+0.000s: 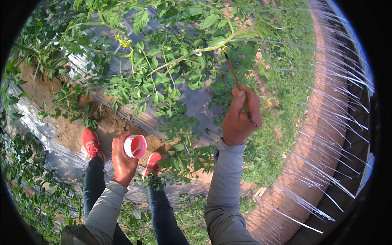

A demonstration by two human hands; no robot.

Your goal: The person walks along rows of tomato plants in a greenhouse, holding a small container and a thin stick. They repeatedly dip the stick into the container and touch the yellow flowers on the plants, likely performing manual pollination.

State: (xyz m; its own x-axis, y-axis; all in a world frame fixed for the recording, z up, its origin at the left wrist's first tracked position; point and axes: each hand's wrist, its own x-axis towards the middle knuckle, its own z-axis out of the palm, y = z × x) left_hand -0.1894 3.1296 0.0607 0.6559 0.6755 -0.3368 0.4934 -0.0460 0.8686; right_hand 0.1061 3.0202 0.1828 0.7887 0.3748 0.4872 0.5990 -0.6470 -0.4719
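Observation:
My right hand grips a thin brush with a reddish-brown handle and a wire loop at its lower end. Its dark tip touches or nearly touches a small yellow flower under a tomato stem. A white clip sits on that stem. Lower left, my left hand is closed around a small white and pink cup with red inside, its open top facing up. Another cluster of yellow flowers hangs at the upper left, away from both hands.
Leafy tomato plants spread ahead of me over silvery plastic mulch. My red shoes stand by a strip of bare soil. Many pale strings stretch along the right, above a reddish earth bank.

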